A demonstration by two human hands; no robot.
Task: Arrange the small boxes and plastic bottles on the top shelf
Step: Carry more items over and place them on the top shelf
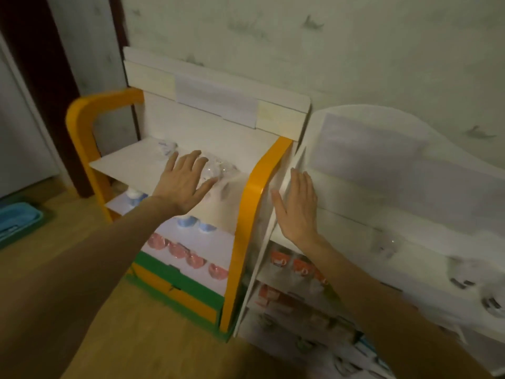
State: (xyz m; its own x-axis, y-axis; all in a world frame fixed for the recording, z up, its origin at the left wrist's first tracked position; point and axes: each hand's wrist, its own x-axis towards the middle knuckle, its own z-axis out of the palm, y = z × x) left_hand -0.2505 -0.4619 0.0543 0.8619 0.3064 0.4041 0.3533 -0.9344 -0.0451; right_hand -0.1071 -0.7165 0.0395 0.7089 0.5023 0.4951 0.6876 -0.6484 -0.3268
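A white top shelf (128, 160) of an orange-framed display rack holds clear plastic bottles: one (167, 149) at the back left, others (221, 169) near the middle right, all blurred. My left hand (181, 184) reaches over the shelf with fingers spread, straight, just in front of the middle bottles; it holds nothing. My right hand (296, 206) is flat, fingers straight, beside the edge of the neighbouring white rack (382, 165), right of the orange side panel (257, 203). No small boxes are plainly visible on the top shelf.
Lower shelves carry blue-capped bottles (191, 222) and red-capped ones (188, 255). The white rack on the right holds orange packets (297, 265) and more items. A blue tray (16, 222) lies on the wooden floor at left. A wall stands behind both racks.
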